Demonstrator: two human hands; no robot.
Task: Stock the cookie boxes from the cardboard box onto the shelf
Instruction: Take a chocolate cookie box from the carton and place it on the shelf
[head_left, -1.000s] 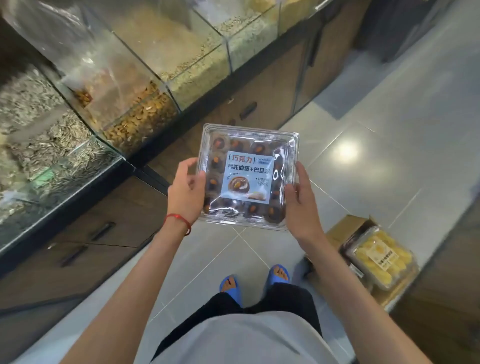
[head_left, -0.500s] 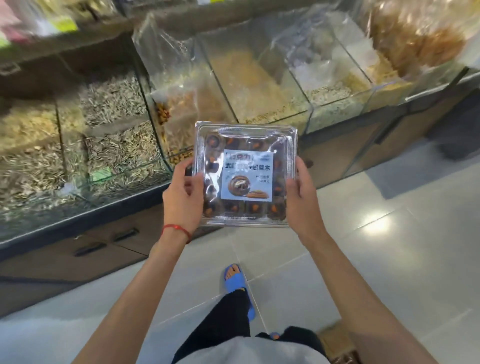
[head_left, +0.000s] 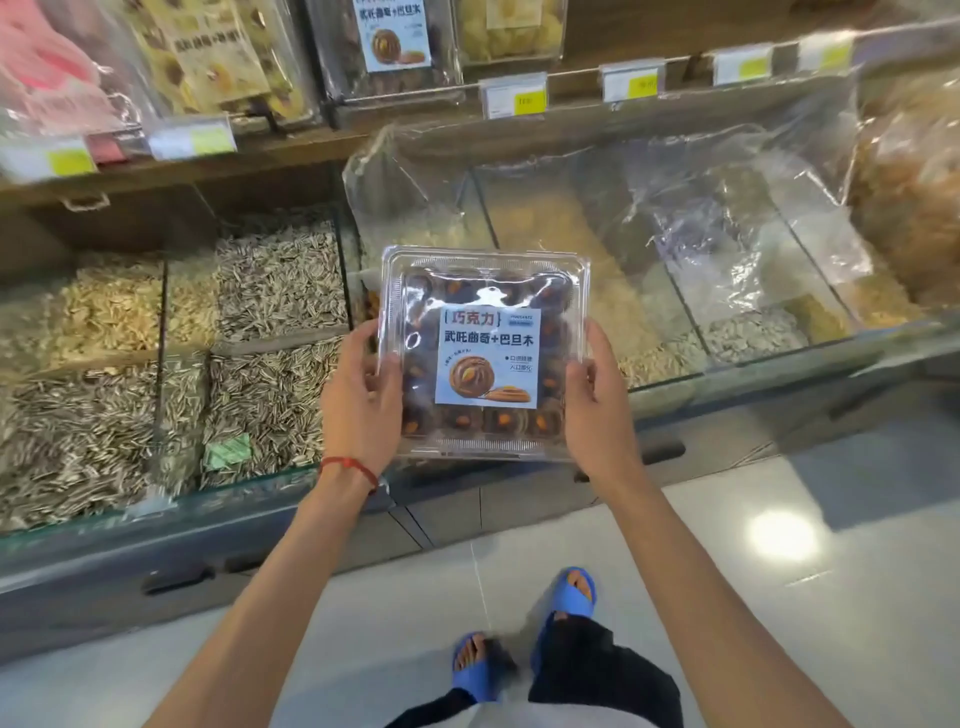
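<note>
- Left hand (head_left: 361, 405) clamped on the left edge of the clear square plastic cookie box (head_left: 485, 353), blue-labelled, mid-frame.
- Right hand (head_left: 597, 410) grips its right edge.
- Carrying step, I'd say; next, lift it onto the wooden shelf (head_left: 574, 101), upper frame.

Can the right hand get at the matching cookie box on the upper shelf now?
Probably not yet: the right hand and left hand both grip the cookie box. The path to the shelf box looks open.
</note>
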